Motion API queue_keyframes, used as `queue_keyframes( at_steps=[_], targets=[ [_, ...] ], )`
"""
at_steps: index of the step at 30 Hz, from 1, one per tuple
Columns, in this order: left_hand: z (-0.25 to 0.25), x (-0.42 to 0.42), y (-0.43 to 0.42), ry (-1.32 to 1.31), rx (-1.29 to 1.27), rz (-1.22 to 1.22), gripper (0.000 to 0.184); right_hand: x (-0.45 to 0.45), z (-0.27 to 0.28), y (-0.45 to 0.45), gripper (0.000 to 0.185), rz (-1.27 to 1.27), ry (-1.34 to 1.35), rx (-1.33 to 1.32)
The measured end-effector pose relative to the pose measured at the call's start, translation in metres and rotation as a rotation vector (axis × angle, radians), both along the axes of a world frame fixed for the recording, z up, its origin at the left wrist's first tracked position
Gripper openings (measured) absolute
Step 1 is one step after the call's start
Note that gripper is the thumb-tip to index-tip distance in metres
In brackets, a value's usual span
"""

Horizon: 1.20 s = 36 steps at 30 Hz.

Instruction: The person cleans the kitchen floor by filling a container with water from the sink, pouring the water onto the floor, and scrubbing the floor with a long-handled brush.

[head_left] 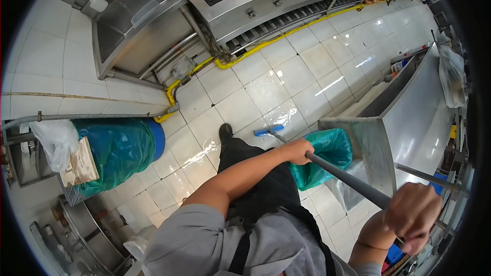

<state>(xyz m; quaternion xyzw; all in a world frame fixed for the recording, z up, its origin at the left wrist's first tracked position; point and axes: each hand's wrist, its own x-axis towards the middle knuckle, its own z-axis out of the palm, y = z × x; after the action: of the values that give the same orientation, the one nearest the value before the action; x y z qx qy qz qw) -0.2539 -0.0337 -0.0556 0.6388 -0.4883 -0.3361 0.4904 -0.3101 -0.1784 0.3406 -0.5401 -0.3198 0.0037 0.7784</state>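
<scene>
A long-handled floor brush with a grey pole [350, 179] runs slantwise across the view, down to its narrow blue head [268, 130] on the wet tiles. Whether that head has bristles or a rubber blade is hard to make out. My left hand [298, 151] is closed around the lower pole, close above the head. Higher up, at the near end of the pole, my right hand [413, 217] is wrapped around it, slightly blurred. A dark shoe [225, 132] of mine stands on the floor to the left of the brush head.
A bin with a green liner [332, 148] stands right of my legs, beside a steel counter [414, 122]. On the left is a blue barrel [159, 140] with a green bag. A stove [266, 10] and yellow pipe [266, 43] line the far side. The tiles [266, 92] shine wet.
</scene>
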Motion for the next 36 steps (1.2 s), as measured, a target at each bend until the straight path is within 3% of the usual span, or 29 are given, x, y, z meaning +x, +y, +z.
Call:
queue_keyframes(
  at_steps=[1, 3, 15, 17, 20, 21, 22, 23, 25, 28, 36],
  targets=[
    [-0.007, -0.002, 0.002, 0.023, 0.036, -0.112, 0.037, 0.007, -0.007, 0.009, 0.023, -0.004, 0.004, -0.001],
    [-0.016, -0.006, 0.014, 0.075, 0.026, -0.114, 0.038, 0.027, -0.032, 0.031, 0.024, -0.113, 0.107, -0.004],
    [-0.049, 0.069, 0.067, 0.307, 0.143, -0.181, 0.039, 0.171, -0.052, 0.09, 0.023, 0.03, 0.259, -0.162],
    [-0.062, 0.081, 0.075, 0.33, 0.12, -0.216, 0.03, 0.183, -0.071, 0.098, 0.023, -0.013, 0.261, -0.155],
    [-0.073, 0.104, 0.085, 0.316, 0.152, -0.249, 0.008, 0.202, -0.092, 0.124, 0.029, -0.465, 0.395, 0.026],
    [-0.076, 0.114, 0.085, 0.287, 0.196, -0.252, 0.013, 0.214, -0.096, 0.118, 0.027, -0.461, 0.365, 0.021],
    [-0.079, 0.127, 0.082, 0.268, 0.278, -0.24, 0.035, 0.218, -0.092, 0.115, 0.027, -0.473, 0.327, 0.007],
    [-0.081, 0.14, 0.079, 0.234, 0.241, -0.19, 0.026, 0.222, -0.087, 0.108, 0.026, -0.479, 0.285, -0.011],
    [-0.055, 0.178, 0.073, 0.173, 0.226, -0.148, 0.009, 0.225, -0.072, 0.096, 0.026, -0.435, 0.223, -0.045],
    [-0.028, 0.22, 0.063, 0.106, 0.198, -0.047, 0.032, 0.219, -0.057, 0.088, 0.029, -0.426, 0.147, -0.101],
    [-0.004, 0.235, 0.08, -0.062, 0.056, -0.052, 0.034, 0.2, -0.024, 0.092, 0.035, -0.386, 0.049, -0.009]
  ],
)
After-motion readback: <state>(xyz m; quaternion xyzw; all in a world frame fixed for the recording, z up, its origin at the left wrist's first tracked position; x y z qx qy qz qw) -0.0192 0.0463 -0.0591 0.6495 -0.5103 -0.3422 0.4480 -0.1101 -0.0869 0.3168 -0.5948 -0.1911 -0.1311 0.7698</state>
